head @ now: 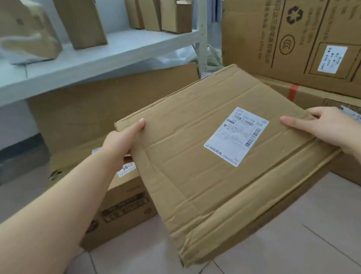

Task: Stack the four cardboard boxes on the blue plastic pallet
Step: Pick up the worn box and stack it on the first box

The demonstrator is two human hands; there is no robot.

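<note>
Both hands, left hand [122,141], right hand [329,126], clamp flat cardboard box [213,173] between them.

White shipping label [236,136] on the flat box [212,167] I hold, centre frame: "505 101-19 525" on top, barcodes below; the rest too small to read. Big carton [297,22], upper right: recycling symbol [294,14], a circled mark under it, blurred columns of characters. Small sticker [126,169] on the low box [119,202] at left: "58", rest unclear.
</note>
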